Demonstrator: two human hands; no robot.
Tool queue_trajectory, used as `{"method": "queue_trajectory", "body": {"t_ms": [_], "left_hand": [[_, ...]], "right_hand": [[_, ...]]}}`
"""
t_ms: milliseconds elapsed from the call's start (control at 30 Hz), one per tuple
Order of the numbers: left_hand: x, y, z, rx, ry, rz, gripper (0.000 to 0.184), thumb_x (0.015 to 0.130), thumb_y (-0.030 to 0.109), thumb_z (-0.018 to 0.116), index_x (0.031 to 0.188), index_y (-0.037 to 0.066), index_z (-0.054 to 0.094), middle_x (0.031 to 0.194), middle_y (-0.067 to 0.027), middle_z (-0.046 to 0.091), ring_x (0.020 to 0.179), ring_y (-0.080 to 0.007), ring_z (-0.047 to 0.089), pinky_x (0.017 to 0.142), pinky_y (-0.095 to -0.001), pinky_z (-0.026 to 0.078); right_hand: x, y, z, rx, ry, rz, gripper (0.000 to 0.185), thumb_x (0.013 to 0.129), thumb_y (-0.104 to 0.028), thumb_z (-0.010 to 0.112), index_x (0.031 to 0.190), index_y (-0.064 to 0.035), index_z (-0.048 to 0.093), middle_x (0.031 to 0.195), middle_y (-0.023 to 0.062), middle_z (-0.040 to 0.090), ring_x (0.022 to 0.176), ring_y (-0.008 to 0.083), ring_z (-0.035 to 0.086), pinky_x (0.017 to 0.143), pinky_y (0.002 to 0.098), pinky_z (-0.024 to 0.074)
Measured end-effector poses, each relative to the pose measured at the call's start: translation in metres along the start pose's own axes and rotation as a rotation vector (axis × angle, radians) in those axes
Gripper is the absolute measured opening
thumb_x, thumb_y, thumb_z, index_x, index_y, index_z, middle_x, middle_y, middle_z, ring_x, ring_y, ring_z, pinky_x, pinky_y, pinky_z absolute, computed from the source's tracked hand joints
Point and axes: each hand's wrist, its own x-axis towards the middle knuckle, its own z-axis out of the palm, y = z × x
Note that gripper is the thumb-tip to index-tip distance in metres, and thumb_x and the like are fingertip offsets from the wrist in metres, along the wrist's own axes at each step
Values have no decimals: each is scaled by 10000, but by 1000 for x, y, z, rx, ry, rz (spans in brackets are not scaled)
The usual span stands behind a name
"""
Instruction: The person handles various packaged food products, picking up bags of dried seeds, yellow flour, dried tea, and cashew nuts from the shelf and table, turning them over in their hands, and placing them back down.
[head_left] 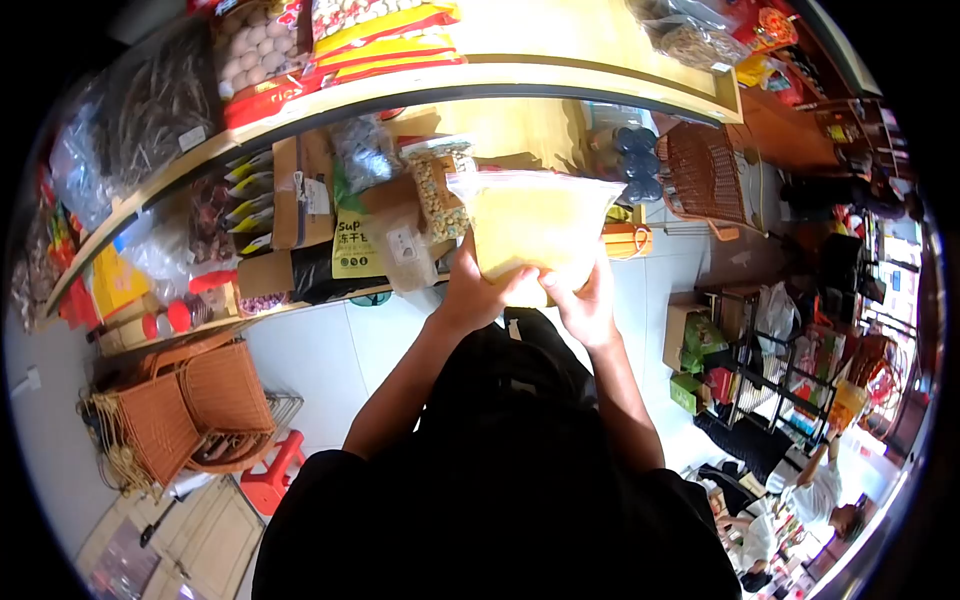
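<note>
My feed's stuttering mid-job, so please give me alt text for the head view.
A person's left hand and right hand together hold a clear zip-top bag of yellow contents, too fine to identify, thumbs against its front. Beyond it, two-tier wooden shelving carries packaged foods; pale floor tiles show below.

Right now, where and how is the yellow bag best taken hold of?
Probably by the lower sides of the yellow bag, from its near side, as the left hand and right hand have it: the filled body offers bulk there, while the flat top edge looks thin.
</note>
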Motion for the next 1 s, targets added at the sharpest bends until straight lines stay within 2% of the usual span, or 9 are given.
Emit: {"method": "queue_trajectory", "body": {"t_ms": [167, 267, 367, 400, 567, 767, 867, 933, 1000], "left_hand": [[12, 32, -7, 40, -220, 285, 592, 762, 125, 743, 1236, -43, 431, 1071, -152, 611, 965, -233, 615, 856, -339, 488], [14, 45, -8, 92, -322, 275, 613, 739, 192, 792, 1199, -54, 470, 1060, -160, 628, 955, -239, 634, 836, -335, 500], [15, 74, -2, 239, -422, 305, 640, 697, 262, 835, 1165, -37, 517, 1037, -165, 641, 927, -264, 657, 803, -340, 519], [13, 88, 4, 343, -440, 372, 617, 685, 270, 842, 1123, -42, 539, 995, -153, 653, 885, -247, 663, 783, -332, 527], [-2, 121, 30, 777, -622, 562, 637, 645, 317, 855, 1074, -49, 559, 896, -166, 659, 763, -287, 676, 705, -336, 543], [-42, 122, 75, 788, -777, 436, 692, 701, 289, 812, 1238, 17, 469, 1064, -171, 581, 968, -318, 619, 796, -382, 518], [-67, 98, 82, 622, -820, 161, 816, 702, 173, 803, 1337, -1, 320, 1222, -200, 453, 1190, -317, 448, 992, -400, 382], [-89, 81, 87, 579, -804, 74, 862, 701, 145, 798, 1359, -10, 263, 1229, -194, 450, 1189, -302, 449, 996, -396, 382], [-105, 72, 89, 546, -785, -36, 920, 702, 59, 777, 1376, -37, 158, 1242, -171, 446, 1183, -257, 453, 996, -380, 387]], "right_hand": [[-10, -7, 1, 149, 23, -50, 733, 785, -215, 774, 1323, 2, 327, 1234, 94, 496, 1114, 153, 485, 948, 308, 416], [-20, -1, -13, 165, -37, -51, 985, 677, -225, 857, 1419, -18, 242, 1317, 82, 459, 1204, 178, 443, 994, 334, 389], [-28, -20, -24, 190, -241, 152, 983, 633, -143, 878, 1403, -18, 279, 1332, 90, 461, 1197, 187, 459, 988, 348, 410], [-34, -20, -26, 258, -224, 195, 897, 608, -57, 874, 1356, -19, 379, 1291, 98, 515, 1153, 198, 502, 954, 356, 453], [-61, -11, -43, 399, -256, 192, 708, 630, -41, 856, 1251, -19, 515, 1162, 104, 609, 1102, 214, 554, 926, 344, 483], [-131, 13, -58, 473, -28, 181, 795, 641, -117, 861, 1316, -27, 452, 1242, 96, 551, 1160, 216, 508, 987, 355, 422], [-157, -3, -65, 590, 71, 149, 768, 646, -70, 822, 1311, -25, 441, 1220, 82, 552, 1139, 207, 508, 986, 346, 407], [-171, -11, -64, 591, 196, 7, 627, 663, -12, 758, 1236, -15, 501, 1157, 78, 584, 1084, 188, 538, 952, 331, 428], [-183, -20, -71, 532, 138, 72, 646, 652, -15, 751, 1244, -8, 491, 1151, 88, 587, 1072, 195, 544, 942, 330, 431]]}}
